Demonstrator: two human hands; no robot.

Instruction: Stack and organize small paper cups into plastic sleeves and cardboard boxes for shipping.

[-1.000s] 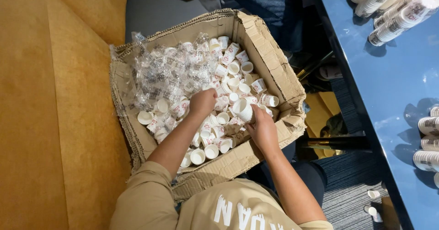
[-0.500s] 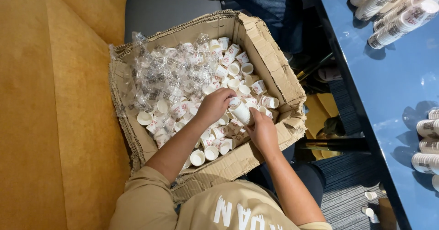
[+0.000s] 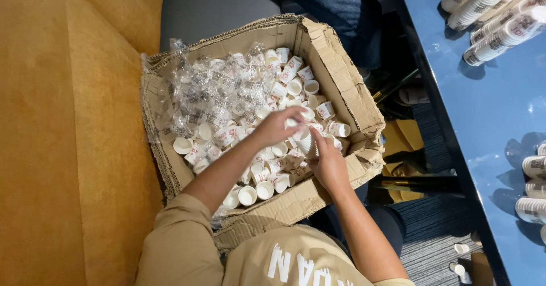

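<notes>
An open cardboard box sits in front of me, filled with several small white paper cups with red print and crumpled clear plastic wrap. My right hand holds a short stack of nested cups over the box's right side. My left hand reaches across from the left, its fingers pinching a cup at the top of that stack. Both hands meet above the loose cups.
A yellow-brown upholstered surface runs along the left. A blue table stands to the right, with long stacks of paper cups lying on it and more at its right edge. Another person's jeans-clad legs are behind the box.
My left hand has moved right from the loose cups to the stack in my right hand. The right hand has stayed almost in place.
</notes>
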